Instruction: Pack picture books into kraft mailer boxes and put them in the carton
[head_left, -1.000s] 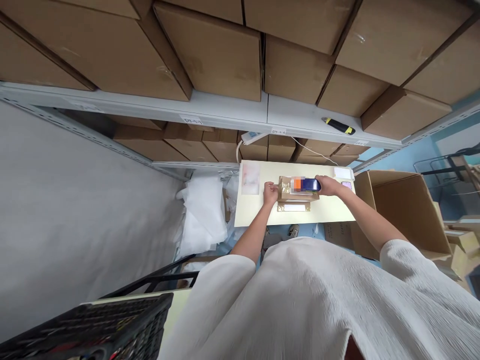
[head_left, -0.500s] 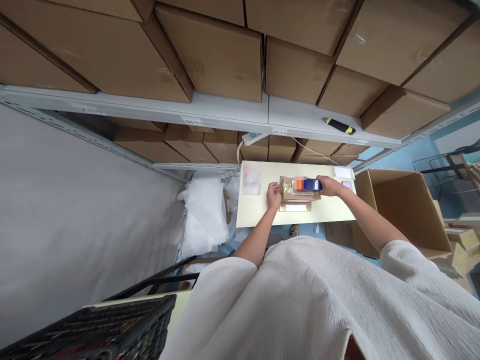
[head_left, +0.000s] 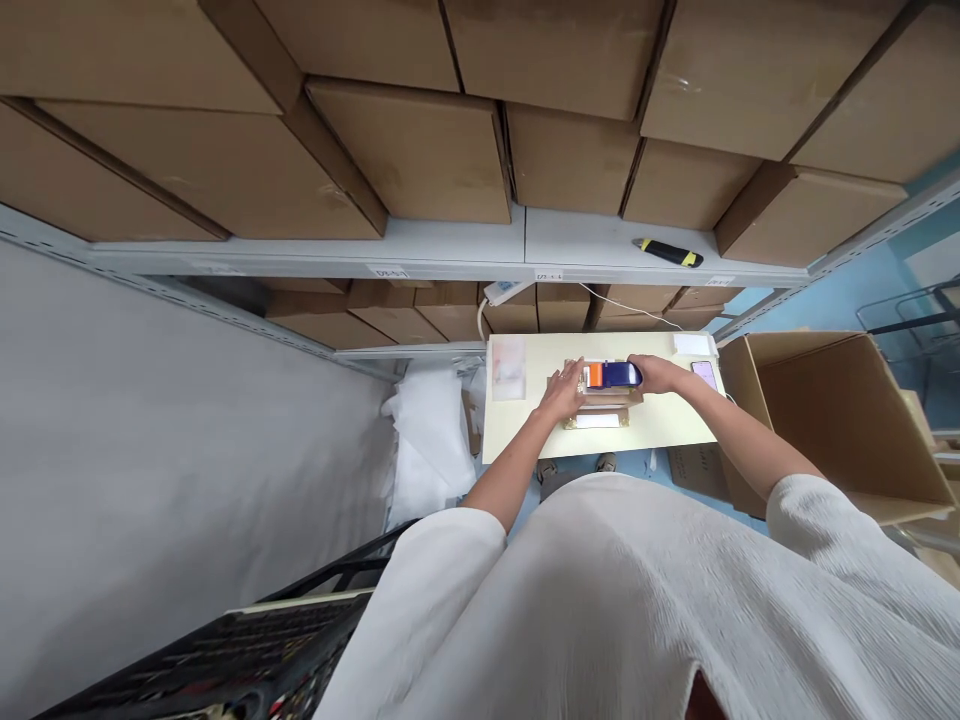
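Note:
A small cardboard box (head_left: 611,398) lies on the cream tabletop (head_left: 525,425), with shiny tape on its left part. My right hand (head_left: 654,374) is closed around the right end of a blue and orange tape dispenser (head_left: 619,374), which rests over the box's top. At the box's left end, my left hand (head_left: 562,392) grips it with the fingers reaching onto its top; some fingertips are hard to make out. Just nearer to me is another taped box (head_left: 598,420) with a white label, partly covered by the first.
Shelves of cardboard boxes (head_left: 420,150) rise behind the table, with a utility knife (head_left: 667,252) on the ledge. A phone (head_left: 703,375) lies at the table's right. A large open carton (head_left: 840,420) stands right; white wrapping (head_left: 431,430) lies left. A black crate (head_left: 247,650) is lower left.
My left hand has shifted right and now reaches over the box's left end, beside the tape dispenser. My right hand still holds the dispenser on the box. The camera view has tilted slightly.

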